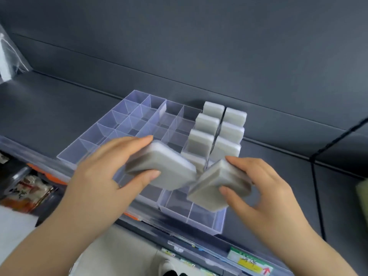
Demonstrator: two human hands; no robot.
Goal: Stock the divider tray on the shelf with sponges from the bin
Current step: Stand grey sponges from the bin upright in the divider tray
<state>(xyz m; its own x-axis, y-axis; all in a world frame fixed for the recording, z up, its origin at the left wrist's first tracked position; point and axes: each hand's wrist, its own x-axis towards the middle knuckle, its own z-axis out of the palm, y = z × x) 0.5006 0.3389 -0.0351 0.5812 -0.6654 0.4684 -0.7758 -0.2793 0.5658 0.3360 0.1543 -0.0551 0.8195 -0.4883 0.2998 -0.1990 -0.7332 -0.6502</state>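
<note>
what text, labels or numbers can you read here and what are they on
Nothing reads clearly.
Shelf-edge price tag: dark print on yellow, blurred; red arrow at its corner.
Packet at lower left: dark characters, too blurred.
Small rail tags: too small.
Sponges, divider tray: no print seen.
</note>
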